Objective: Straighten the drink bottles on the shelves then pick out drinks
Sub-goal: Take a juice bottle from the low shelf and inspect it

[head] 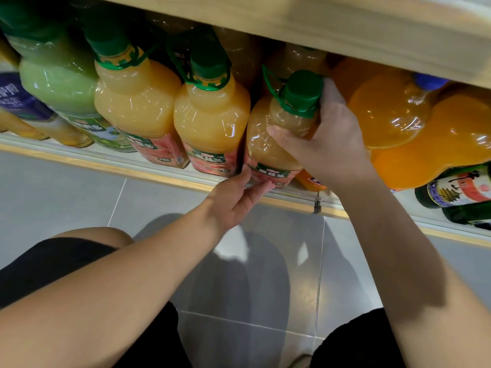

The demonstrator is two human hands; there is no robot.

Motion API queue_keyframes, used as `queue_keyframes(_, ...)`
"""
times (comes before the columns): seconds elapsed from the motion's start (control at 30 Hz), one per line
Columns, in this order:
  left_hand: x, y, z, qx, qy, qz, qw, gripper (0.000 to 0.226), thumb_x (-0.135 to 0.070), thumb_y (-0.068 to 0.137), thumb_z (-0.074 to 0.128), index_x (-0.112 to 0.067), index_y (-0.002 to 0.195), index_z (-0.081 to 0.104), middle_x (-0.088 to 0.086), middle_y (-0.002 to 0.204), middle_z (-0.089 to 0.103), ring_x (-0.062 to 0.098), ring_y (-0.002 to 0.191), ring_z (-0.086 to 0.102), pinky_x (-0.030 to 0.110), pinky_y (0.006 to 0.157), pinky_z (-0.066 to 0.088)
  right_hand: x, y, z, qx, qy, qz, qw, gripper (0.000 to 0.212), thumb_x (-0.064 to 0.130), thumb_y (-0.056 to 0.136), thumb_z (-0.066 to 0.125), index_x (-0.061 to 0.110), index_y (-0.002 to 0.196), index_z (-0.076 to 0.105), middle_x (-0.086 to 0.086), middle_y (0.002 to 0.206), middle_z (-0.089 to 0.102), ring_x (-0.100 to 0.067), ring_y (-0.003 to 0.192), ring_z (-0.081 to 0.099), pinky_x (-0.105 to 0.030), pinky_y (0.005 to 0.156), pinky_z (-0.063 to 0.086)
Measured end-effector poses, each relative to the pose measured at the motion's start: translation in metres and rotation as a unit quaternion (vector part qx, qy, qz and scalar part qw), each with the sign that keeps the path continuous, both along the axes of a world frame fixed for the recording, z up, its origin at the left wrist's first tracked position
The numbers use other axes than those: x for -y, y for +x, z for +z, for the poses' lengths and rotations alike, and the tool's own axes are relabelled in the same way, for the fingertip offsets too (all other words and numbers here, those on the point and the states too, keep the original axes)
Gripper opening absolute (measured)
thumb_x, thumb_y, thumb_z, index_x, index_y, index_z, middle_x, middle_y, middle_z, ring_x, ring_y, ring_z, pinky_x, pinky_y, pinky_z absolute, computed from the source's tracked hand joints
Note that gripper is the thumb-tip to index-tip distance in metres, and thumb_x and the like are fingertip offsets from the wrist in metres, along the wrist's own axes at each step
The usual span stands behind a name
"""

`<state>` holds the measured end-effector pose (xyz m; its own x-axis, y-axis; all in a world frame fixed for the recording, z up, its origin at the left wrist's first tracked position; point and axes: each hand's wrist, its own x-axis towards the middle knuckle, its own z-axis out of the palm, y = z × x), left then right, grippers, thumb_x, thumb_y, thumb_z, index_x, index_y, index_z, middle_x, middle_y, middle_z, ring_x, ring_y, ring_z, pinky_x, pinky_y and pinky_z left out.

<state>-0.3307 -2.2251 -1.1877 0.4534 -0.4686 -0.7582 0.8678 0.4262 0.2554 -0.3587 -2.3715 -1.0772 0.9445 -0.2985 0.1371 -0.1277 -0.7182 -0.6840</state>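
Observation:
A peach-coloured juice bottle (pixel 265 144) with a green cap stands at the front of the low shelf (pixel 159 179). My right hand (pixel 329 139) grips it around the neck and shoulder, thumb across the front. My left hand (pixel 236 200) pinches the bottle's base at the pink label, near the shelf edge. Two matching juice bottles (pixel 212 120) (pixel 135 102) stand to its left in the same row.
A green juice bottle (pixel 61 83) and a purple-labelled bottle (pixel 16 99) stand further left. Large orange soda bottles (pixel 414 126) crowd the right, with dark green bottles (pixel 462 192) beyond. A wooden shelf board (pixel 345 30) hangs just above the caps. Grey tiled floor lies below.

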Motion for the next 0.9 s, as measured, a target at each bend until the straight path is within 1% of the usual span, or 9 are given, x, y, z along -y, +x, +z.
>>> queue_keyframes(0.07,0.0,0.001,0.001,-0.001,-0.004,-0.002,1.0,0.038,-0.017,0.104,0.049,-0.002,0.139,0.046,0.034,0.136,0.052,0.042,0.118,0.061,0.034,0.079,0.06,0.0,0.0,0.0,-0.005,0.003,0.004,1.0,0.066,0.034,0.083,0.084,0.012,0.137,0.052,0.0,0.127,0.062,-0.01,0.118,0.056,-0.016,0.097,0.046)
queue_keyframes(0.23,0.0,0.001,0.001,0.004,0.004,0.007,1.0,0.038,-0.014,0.104,0.049,0.002,0.139,0.046,0.033,0.135,0.055,0.043,0.119,0.061,0.036,0.074,0.062,-0.001,0.0,0.002,-0.023,0.011,-0.003,1.0,0.067,0.034,0.083,0.085,0.015,0.137,0.05,0.004,0.126,0.059,-0.005,0.117,0.051,-0.004,0.091,0.039)
queue_keyframes(0.37,-0.001,-0.001,0.0,-0.008,-0.005,0.012,1.0,0.04,-0.017,0.103,0.051,0.001,0.139,0.046,0.031,0.132,0.058,0.04,0.118,0.063,0.041,0.085,0.058,-0.006,-0.005,0.003,-0.038,0.01,-0.014,0.999,0.075,0.037,0.083,0.085,0.015,0.143,0.046,0.0,0.136,0.057,-0.011,0.127,0.052,-0.009,0.095,0.036)
queue_keyframes(0.43,-0.002,-0.003,0.002,-0.002,0.012,-0.003,1.0,0.039,-0.022,0.103,0.052,-0.001,0.136,0.049,0.03,0.128,0.06,0.035,0.108,0.067,0.041,0.079,0.061,-0.008,-0.007,0.002,-0.047,-0.008,-0.032,0.998,0.079,0.039,0.083,0.083,0.012,0.146,0.043,-0.003,0.142,0.054,-0.016,0.131,0.052,-0.008,0.094,0.033)
queue_keyframes(0.57,-0.014,-0.011,0.019,0.096,0.074,-0.102,0.987,0.028,-0.033,0.101,0.055,-0.018,0.125,0.06,0.009,0.124,0.066,0.019,0.114,0.064,0.036,0.079,0.059,-0.015,-0.021,0.011,-0.065,-0.09,-0.053,0.992,0.084,0.036,0.089,0.078,0.006,0.154,0.035,-0.012,0.149,0.048,-0.024,0.135,0.05,-0.013,0.098,0.034)
queue_keyframes(0.63,-0.025,-0.017,0.034,0.159,0.089,-0.137,0.974,0.033,-0.031,0.103,0.053,-0.025,0.135,0.055,0.001,0.131,0.064,0.015,0.122,0.06,0.035,0.086,0.054,-0.019,-0.039,0.017,-0.061,-0.138,-0.044,0.988,0.08,0.031,0.094,0.073,0.007,0.158,0.032,-0.013,0.152,0.044,-0.025,0.135,0.05,-0.02,0.101,0.041)
queue_keyframes(0.73,-0.048,-0.027,0.07,0.288,0.168,-0.188,0.924,0.044,-0.021,0.1,0.059,-0.024,0.142,0.049,-0.003,0.131,0.065,0.013,0.119,0.062,0.036,0.097,0.049,-0.027,-0.068,0.035,-0.096,-0.139,-0.025,0.985,0.074,0.029,0.095,0.072,0.014,0.157,0.034,-0.01,0.153,0.043,-0.027,0.136,0.048,-0.03,0.108,0.042)
queue_keyframes(0.83,-0.071,-0.037,0.123,0.435,0.298,-0.272,0.805,0.046,-0.026,0.097,0.065,-0.02,0.141,0.053,-0.007,0.129,0.059,0.01,0.116,0.058,0.024,0.096,0.048,-0.033,-0.089,0.069,-0.154,-0.14,0.027,0.978,0.064,0.028,0.096,0.07,0.02,0.153,0.042,-0.008,0.152,0.044,-0.031,0.131,0.051,-0.046,0.101,0.053)
queue_keyframes(0.9,-0.081,-0.041,0.167,0.472,0.354,-0.311,0.746,0.044,-0.023,0.095,0.066,-0.022,0.137,0.055,-0.006,0.125,0.058,0.014,0.113,0.058,0.023,0.09,0.05,-0.035,-0.1,0.103,-0.196,-0.15,0.051,0.968,0.062,0.029,0.097,0.068,0.024,0.153,0.042,-0.005,0.155,0.042,-0.029,0.135,0.048,-0.045,0.105,0.05)
